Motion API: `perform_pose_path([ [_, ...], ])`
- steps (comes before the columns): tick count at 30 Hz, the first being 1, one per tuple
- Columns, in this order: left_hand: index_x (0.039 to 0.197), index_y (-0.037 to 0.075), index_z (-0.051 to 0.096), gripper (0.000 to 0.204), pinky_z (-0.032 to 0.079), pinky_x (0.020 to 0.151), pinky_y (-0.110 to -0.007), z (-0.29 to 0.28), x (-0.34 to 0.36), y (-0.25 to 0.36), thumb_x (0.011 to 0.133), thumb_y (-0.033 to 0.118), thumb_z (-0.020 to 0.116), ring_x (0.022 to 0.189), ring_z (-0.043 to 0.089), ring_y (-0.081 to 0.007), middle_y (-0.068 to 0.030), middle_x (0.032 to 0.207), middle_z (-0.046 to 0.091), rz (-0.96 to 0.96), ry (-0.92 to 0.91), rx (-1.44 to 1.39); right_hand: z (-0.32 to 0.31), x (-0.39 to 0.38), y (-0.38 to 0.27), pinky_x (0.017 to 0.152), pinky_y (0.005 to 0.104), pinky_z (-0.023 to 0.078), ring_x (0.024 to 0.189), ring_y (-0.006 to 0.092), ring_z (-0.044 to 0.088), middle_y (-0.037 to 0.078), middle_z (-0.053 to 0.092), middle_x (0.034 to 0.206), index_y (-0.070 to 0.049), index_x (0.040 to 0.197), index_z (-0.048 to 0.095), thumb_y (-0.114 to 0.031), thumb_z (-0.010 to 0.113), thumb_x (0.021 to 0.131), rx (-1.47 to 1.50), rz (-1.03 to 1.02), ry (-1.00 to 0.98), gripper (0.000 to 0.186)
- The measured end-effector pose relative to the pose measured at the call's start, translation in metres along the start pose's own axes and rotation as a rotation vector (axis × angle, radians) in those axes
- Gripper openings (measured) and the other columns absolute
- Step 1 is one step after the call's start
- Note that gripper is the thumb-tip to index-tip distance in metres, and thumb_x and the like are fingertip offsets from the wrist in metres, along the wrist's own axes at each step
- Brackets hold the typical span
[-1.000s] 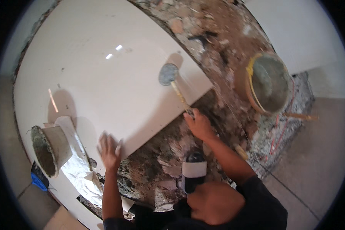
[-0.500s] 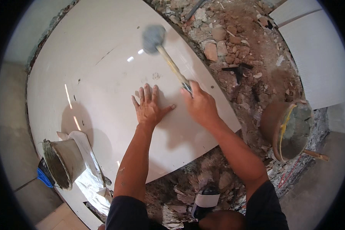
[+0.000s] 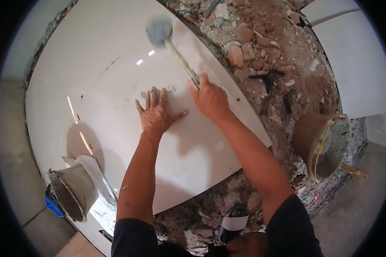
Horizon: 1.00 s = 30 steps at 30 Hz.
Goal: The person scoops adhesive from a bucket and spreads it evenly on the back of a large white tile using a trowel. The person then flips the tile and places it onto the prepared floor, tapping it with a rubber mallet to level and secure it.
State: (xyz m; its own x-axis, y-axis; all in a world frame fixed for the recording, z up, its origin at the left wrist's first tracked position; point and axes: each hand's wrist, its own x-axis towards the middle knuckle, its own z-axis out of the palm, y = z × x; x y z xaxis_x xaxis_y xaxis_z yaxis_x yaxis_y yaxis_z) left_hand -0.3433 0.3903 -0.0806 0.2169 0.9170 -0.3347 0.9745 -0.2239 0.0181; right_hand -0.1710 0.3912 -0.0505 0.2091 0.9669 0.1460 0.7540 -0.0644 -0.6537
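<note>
The left hand (image 3: 155, 115) lay flat, fingers spread, on the big white tile (image 3: 116, 85) over rubble (image 3: 266, 55). The right hand (image 3: 210, 99) clamped a mallet (image 3: 159, 32), apparently mid-tapping.

Rubble bed (image 3: 283, 64) — pale floor tiles (image 3: 356, 64) beyond

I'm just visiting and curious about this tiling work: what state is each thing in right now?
Large glossy white floor tile: lying flat, smudged.
Left hand: spread flat on the tile.
Right hand: gripping the mallet handle.
Grey-headed rubber mallet: raised, blurred.
Grey bucket: tipped, mortar-caked.
Brown bucket: tilted, mortar-coated inside.
Rubble bed: bare, untiled.
</note>
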Motion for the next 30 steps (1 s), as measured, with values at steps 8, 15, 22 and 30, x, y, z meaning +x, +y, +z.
perform_pose_path([
  [8,0.150,0.018,0.029,0.108,0.010,0.116,-0.059,0.000,0.001,-0.001,0.067,0.076,0.065,0.147,0.017,-0.0285,-0.0111,0.158,0.021,-0.008,0.021,-0.021,0.003,-0.008,0.004,0.062,0.0499,0.054,0.068,0.0408,0.067,0.022,0.066,0.071,-0.001,0.094,0.052,-0.037,0.055,0.094,0.047,0.014,-0.105,0.036],
  [15,0.150,0.020,0.029,0.104,0.008,0.116,-0.060,0.006,0.001,-0.001,0.069,0.075,0.064,0.147,0.016,-0.0267,-0.0098,0.158,0.019,-0.015,0.028,-0.020,0.004,-0.021,0.007,0.061,0.0496,0.054,0.068,0.0406,0.067,0.022,0.066,0.071,0.000,0.095,0.052,-0.038,0.054,0.094,-0.037,0.052,-0.137,0.038],
  [22,0.149,0.020,0.031,0.105,0.010,0.115,-0.061,0.005,-0.002,-0.002,0.067,0.074,0.067,0.147,0.016,-0.0276,-0.0104,0.158,0.020,-0.025,0.056,-0.051,0.005,-0.022,0.008,0.066,0.0504,0.054,0.071,0.0422,0.067,0.024,0.066,0.072,0.001,0.094,0.054,-0.039,0.054,0.094,-0.037,0.112,-0.141,0.039],
  [30,0.152,0.019,0.023,0.101,0.008,0.117,-0.056,0.028,-0.018,-0.047,0.075,0.075,0.057,0.147,0.011,-0.0293,-0.0105,0.159,0.016,-0.039,0.098,-0.170,-0.010,-0.045,0.010,0.074,0.0525,0.051,0.082,0.0451,0.065,0.028,0.066,0.083,0.002,0.101,0.057,-0.041,0.052,0.094,-0.045,0.173,-0.251,0.044],
])
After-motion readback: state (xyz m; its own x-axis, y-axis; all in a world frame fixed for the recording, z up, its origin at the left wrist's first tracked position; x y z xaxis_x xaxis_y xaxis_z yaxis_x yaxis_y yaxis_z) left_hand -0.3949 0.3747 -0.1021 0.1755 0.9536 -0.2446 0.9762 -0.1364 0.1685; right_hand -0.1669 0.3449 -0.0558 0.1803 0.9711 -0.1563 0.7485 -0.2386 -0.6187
